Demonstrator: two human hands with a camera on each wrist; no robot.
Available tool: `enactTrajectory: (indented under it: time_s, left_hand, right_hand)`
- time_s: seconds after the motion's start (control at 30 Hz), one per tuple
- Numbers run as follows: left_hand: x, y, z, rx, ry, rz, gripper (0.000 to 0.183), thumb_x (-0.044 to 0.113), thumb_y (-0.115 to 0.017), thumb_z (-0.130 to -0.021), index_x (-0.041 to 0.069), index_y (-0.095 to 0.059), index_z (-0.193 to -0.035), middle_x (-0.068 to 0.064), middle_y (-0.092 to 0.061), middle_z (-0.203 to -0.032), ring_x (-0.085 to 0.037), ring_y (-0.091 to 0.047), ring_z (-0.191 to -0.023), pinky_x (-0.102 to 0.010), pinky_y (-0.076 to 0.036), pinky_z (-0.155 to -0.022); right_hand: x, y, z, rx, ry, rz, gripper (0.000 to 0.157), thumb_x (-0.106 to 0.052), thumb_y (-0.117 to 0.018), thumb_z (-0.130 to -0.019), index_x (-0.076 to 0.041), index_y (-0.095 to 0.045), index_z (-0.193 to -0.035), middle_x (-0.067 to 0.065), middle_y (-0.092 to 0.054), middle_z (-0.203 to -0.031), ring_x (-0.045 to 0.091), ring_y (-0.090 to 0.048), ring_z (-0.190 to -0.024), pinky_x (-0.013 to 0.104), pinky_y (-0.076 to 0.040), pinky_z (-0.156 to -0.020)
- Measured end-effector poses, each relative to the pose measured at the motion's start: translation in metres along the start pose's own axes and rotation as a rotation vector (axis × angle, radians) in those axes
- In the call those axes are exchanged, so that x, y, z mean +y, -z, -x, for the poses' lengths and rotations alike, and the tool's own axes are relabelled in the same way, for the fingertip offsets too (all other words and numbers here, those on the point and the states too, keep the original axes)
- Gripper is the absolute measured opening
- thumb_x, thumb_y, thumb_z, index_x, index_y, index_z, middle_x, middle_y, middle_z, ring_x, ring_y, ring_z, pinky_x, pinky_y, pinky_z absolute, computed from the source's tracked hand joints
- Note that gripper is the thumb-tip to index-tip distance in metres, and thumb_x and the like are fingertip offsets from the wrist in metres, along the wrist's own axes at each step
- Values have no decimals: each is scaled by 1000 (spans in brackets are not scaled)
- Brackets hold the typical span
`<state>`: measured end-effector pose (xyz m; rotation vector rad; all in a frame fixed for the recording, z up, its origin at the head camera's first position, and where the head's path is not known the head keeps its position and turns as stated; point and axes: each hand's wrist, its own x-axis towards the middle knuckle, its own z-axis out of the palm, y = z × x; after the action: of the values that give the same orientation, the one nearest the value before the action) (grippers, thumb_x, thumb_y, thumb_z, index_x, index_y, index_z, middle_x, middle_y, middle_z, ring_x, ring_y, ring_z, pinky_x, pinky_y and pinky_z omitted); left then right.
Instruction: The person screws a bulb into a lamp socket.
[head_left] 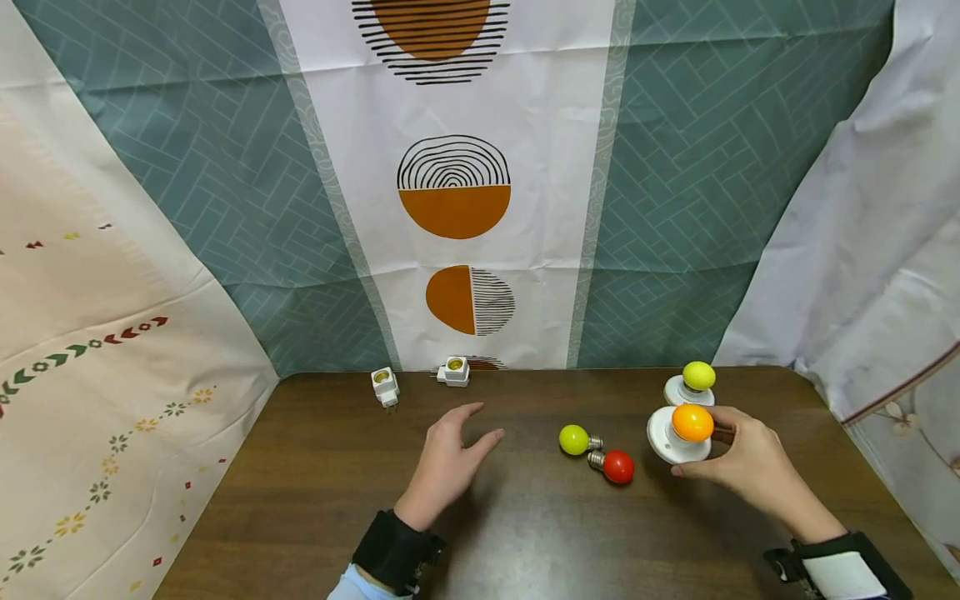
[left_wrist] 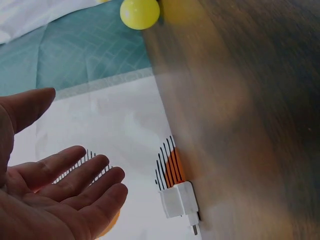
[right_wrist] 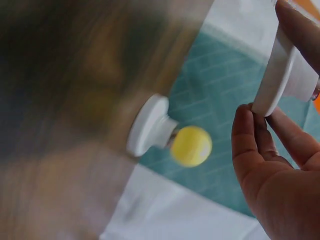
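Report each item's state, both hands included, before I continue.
Left hand: holding nothing
Right hand: gripping front holder
Front holder: held, occupied
Orange bulb: fitted in front holder
Rear holder: base down, occupied
Rear yellow bulb: fitted in rear holder
Loose yellow bulb: lying on its side
Red bulb: loose, lying on its side
Left plug socket: empty
Right plug socket: empty

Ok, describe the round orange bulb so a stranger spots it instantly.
At the right of the brown wood-grain table, the right hand grips a round white lamp base. The round orange bulb sits in it; its colour sets it apart from the round red bulb and two round yellow-green bulbs.
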<state>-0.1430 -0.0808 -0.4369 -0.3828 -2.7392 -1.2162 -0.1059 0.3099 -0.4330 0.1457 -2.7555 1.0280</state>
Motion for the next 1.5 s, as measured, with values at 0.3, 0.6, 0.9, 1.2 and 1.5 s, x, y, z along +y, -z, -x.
enactTrajectory:
  time_s: [0.3, 0.6, 0.9, 1.2, 1.5]
  left_hand:
    - [-9, 0, -2, 9, 11, -36, 50, 40, -65, -85, 9, -56, -124, -4, -55, -122, -17, -49, -114, -37, -40, -92]
    - [-10, 1, -4, 16, -11, -39, 46, 38, -65, -85, 10, -58, -121, -2, -56, -119, -16, -50, -113, -36, -40, -91]
    - [-8, 2, -3, 2, 3, -38, 45, 37, -66, -85, 10, -59, -120, -2, -57, -119, -16, -50, -113, -37, -40, -92]
    - [-11, 2, -2, -1, 7, -58, 45, 38, -66, -85, 10, -59, -120, -2, -57, -119, -15, -49, -113, -36, -40, -92]
    - [-10, 1, 1, -13, -8, -173, 49, 40, -66, -84, 11, -58, -122, -3, -54, -123, -17, -49, -114, -37, -40, -92]
  right_hand:
    - [40, 8, 0, -105, -91, 108, 99, -51, -86, -48, 8, -52, -119, 17, -62, -103, 27, -60, -90, 39, -47, -73]
    - [62, 10, -2, -111, -91, 174, 101, -54, -85, -46, 10, -53, -117, 18, -62, -101, 31, -57, -90, 48, -45, -75]
    - [69, 8, -5, -158, -132, 199, 100, -55, -84, -49, 12, -52, -116, 24, -59, -104, 35, -55, -90, 53, -45, -75]
    - [73, 2, -3, -166, -166, 209, 102, -57, -83, -49, 13, -52, -116, 27, -58, -106, 38, -54, -92, 53, -44, -75]
    - [76, -2, -1, -169, -183, 217, 98, -57, -83, -48, 11, -54, -113, 22, -60, -102, 33, -55, -88, 51, -44, -72]
